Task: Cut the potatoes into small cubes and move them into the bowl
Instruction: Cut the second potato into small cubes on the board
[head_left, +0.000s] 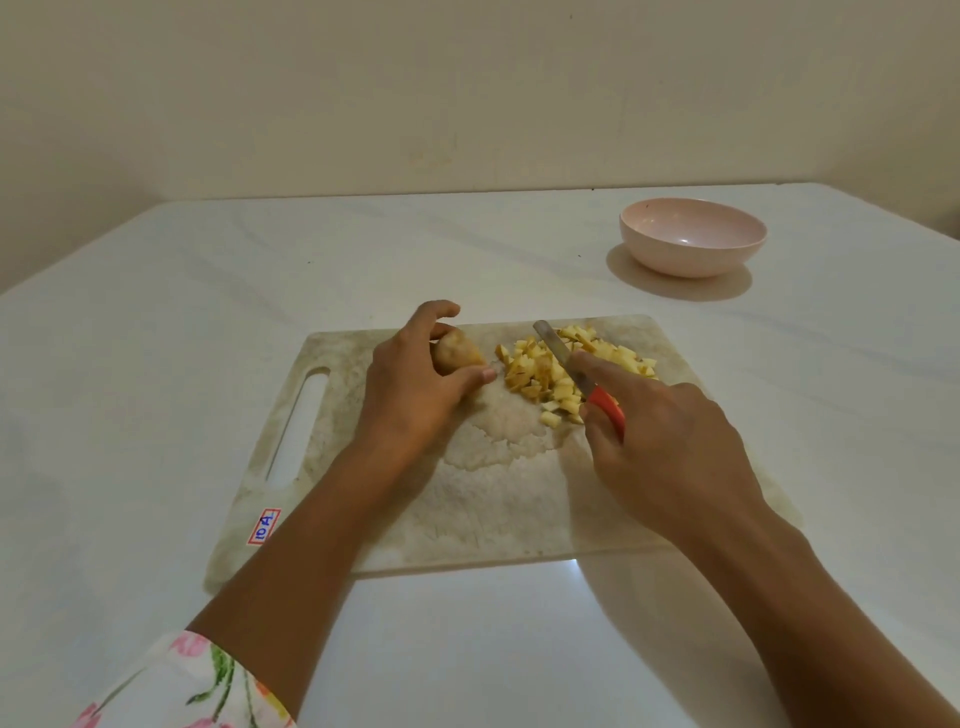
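A worn white cutting board (493, 509) lies on the table in front of me. My left hand (415, 384) grips a brown potato piece (454, 353) at the board's far left-centre. My right hand (660, 447) holds a knife by its orange handle (608, 408); its index finger lies along the blade (558, 353), which points away over a pile of yellow potato cubes (545, 374) at the board's far edge. A pale pink bowl (693, 236) stands at the far right of the table, apart from the board, and looks empty.
The board has a slot handle (298, 426) on its left side and a small red-and-blue sticker (264, 526) near its front left corner. A cream wall (467, 93) closes off the table's far edge. My floral sleeve (182, 686) shows at bottom left.
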